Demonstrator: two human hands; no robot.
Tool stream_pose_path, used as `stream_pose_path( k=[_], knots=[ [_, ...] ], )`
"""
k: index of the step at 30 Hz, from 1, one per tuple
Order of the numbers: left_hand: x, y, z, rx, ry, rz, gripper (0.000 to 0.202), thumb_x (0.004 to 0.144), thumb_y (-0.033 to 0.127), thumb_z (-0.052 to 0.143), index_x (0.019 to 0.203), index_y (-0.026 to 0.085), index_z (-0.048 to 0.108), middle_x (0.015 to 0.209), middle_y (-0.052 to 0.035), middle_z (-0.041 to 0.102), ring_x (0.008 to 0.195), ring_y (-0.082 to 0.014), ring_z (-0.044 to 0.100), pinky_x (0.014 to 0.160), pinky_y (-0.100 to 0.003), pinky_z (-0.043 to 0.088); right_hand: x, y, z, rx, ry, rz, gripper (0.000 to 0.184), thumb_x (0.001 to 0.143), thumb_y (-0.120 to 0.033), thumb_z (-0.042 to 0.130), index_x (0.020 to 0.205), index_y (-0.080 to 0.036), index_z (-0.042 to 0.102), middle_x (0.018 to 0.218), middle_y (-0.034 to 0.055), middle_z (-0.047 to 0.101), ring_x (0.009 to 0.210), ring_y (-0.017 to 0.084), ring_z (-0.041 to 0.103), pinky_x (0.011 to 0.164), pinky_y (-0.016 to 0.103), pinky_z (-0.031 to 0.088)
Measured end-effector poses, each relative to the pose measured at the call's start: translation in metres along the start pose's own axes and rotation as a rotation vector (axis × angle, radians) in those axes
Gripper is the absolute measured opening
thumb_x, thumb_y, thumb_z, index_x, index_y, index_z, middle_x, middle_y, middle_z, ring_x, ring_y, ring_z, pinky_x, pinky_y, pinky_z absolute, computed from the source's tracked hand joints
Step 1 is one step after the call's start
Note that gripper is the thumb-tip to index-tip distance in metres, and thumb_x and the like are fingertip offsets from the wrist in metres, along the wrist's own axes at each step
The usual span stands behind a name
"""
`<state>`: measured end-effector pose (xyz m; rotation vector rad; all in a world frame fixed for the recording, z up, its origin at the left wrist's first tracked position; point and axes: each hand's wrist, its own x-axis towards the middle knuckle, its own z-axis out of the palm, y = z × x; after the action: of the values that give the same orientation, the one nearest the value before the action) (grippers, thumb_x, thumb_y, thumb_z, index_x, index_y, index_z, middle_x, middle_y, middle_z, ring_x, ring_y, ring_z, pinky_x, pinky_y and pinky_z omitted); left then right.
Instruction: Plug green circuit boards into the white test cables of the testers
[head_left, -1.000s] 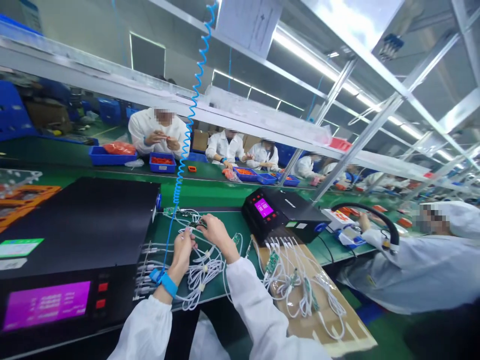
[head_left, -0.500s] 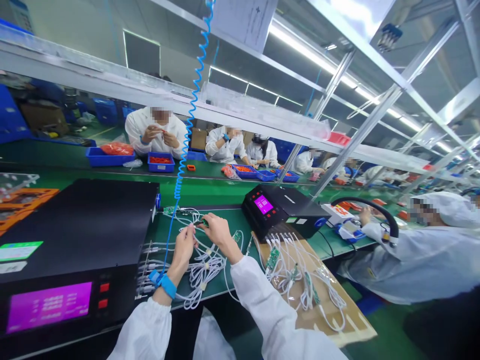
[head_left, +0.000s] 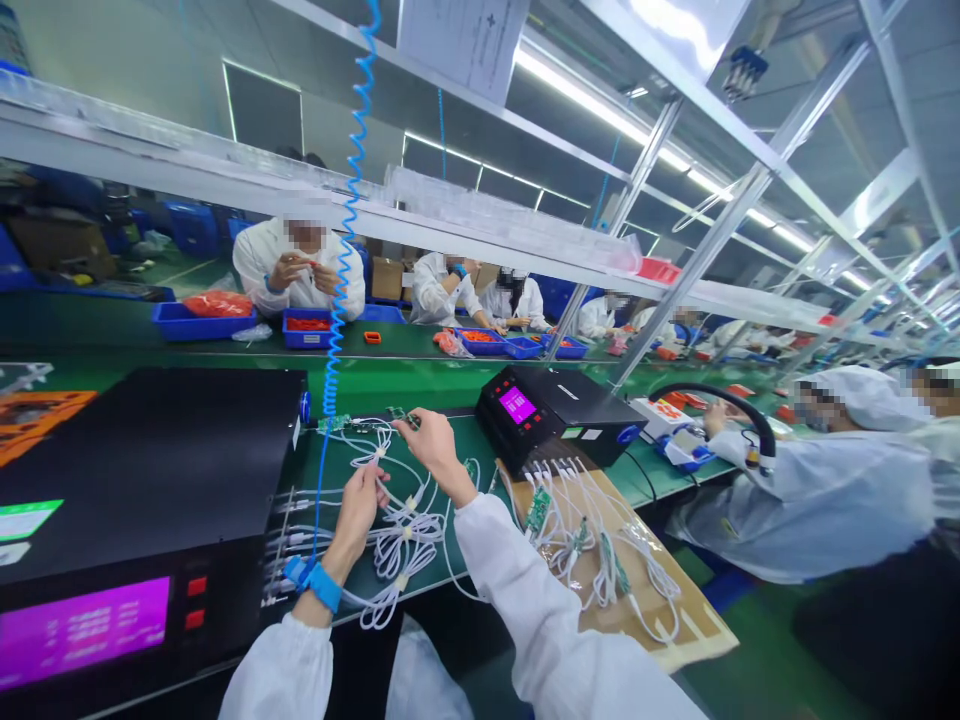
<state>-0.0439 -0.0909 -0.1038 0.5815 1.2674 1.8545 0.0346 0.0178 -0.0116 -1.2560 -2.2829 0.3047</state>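
My right hand (head_left: 435,445) pinches a small green circuit board (head_left: 397,413) by its edge, above the far part of the bench mat. Lower and to the left, my left hand (head_left: 361,508) has its fingers curled on a white cable (head_left: 381,488); the fingertips partly hide the grip. A blue wrist strap (head_left: 322,587) circles my left wrist. Below the hands lie coiled white cables (head_left: 409,545) tied in bundles. Another green circuit board (head_left: 334,424) rests beside the black tester, left of the held one.
A large black tester (head_left: 202,450) with a purple screen stands at left. A second tester (head_left: 555,400) stands right of centre; cables and boards lie on cardboard (head_left: 675,650) before it. A blue coiled cord (head_left: 341,280) hangs in front. Co-workers sit opposite and at right (head_left: 810,490).
My hands have parted: the right has lifted the circuit board away and up, the left has dropped slightly toward the cables. The whole view has shifted a little.
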Motion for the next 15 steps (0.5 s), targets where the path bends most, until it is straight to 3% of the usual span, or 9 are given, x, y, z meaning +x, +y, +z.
stream_pose_path(
  k=[2, 7, 11, 15],
  knots=[
    [0.001, 0.002, 0.008, -0.090, -0.029, 0.004, 0.071, 0.060, 0.081, 0.080, 0.081, 0.018, 0.054, 0.065, 0.0049, 0.054, 0.049, -0.0060, 0.039, 0.045, -0.020, 0.031, -0.005, -0.007, 0.000, 0.108, 0.021, -0.063, 0.027, 0.095, -0.048, 0.071, 0.088, -0.023, 0.076, 0.084, 0.0030, 0.078, 0.077, 0.018, 0.069, 0.063, 0.026, 0.036],
    [-0.001, 0.006, 0.026, -0.185, -0.121, -0.001, 0.073, 0.062, 0.080, 0.082, 0.088, 0.020, 0.051, 0.055, 0.0109, 0.042, 0.045, -0.0054, 0.036, 0.044, -0.017, 0.025, -0.007, -0.017, 0.006, 0.307, 0.088, -0.115, 0.030, 0.094, -0.045, 0.068, 0.076, -0.021, 0.071, 0.069, -0.0008, 0.069, 0.062, 0.014, 0.055, 0.060, 0.027, 0.031],
    [-0.004, 0.010, 0.027, -0.194, -0.098, 0.026, 0.076, 0.059, 0.077, 0.086, 0.095, 0.018, 0.053, 0.062, 0.0093, 0.051, 0.044, -0.0019, 0.028, 0.044, -0.016, 0.021, 0.005, -0.007, 0.010, 0.496, 0.053, -0.105, 0.036, 0.089, -0.043, 0.068, 0.063, -0.020, 0.057, 0.058, -0.0043, 0.056, 0.058, 0.012, 0.045, 0.059, 0.026, 0.030],
    [-0.002, 0.015, 0.023, -0.118, -0.167, -0.013, 0.076, 0.056, 0.078, 0.085, 0.088, 0.014, 0.059, 0.059, 0.0088, 0.046, 0.045, -0.0019, 0.028, 0.044, -0.016, 0.021, 0.018, 0.007, 0.022, 0.670, -0.008, -0.020, 0.038, 0.082, -0.040, 0.070, 0.057, -0.021, 0.050, 0.054, -0.0065, 0.046, 0.056, 0.011, 0.038, 0.057, 0.026, 0.030]
  ],
)
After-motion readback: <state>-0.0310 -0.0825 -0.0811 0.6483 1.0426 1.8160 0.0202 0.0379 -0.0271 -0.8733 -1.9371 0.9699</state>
